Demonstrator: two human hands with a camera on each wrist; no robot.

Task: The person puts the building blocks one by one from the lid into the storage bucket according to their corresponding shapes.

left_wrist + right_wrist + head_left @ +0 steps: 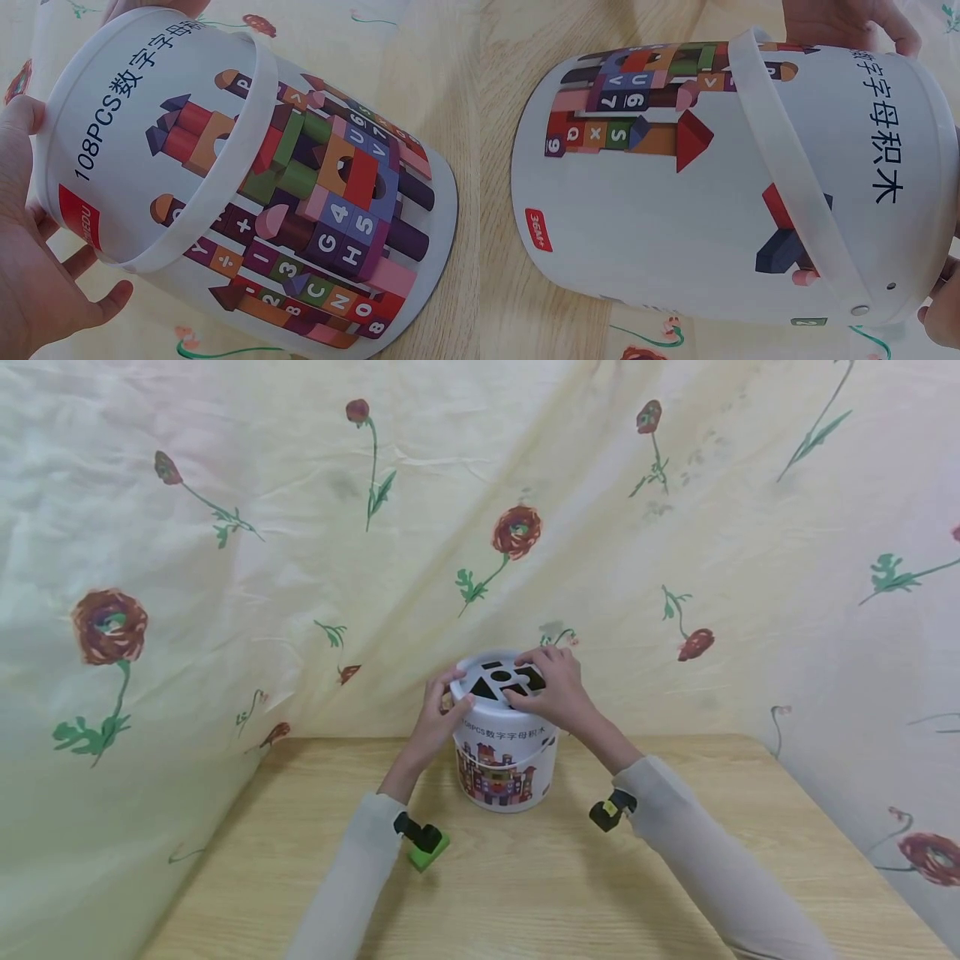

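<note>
A white toy-block bucket (504, 777) stands upright on the wooden table, printed with colourful blocks and Chinese writing. Its white lid (501, 657) has dark cut-out holes, a triangle and a circle among them. My left hand (441, 706) grips the left edge of the lid, its thumb at the front rim and its fingers round the side. From the right, my right hand (558, 687) holds the lid, with the thumb across the top by the holes and the fingers at the far edge. A white carrying handle (225, 199) hangs against the bucket's front.
On the wooden table (517, 893), a green block (431, 853) lies near my left wrist, partly hidden by the black wrist camera (420, 835). Behind the table and along its sides hangs a pale flowered cloth (420, 568).
</note>
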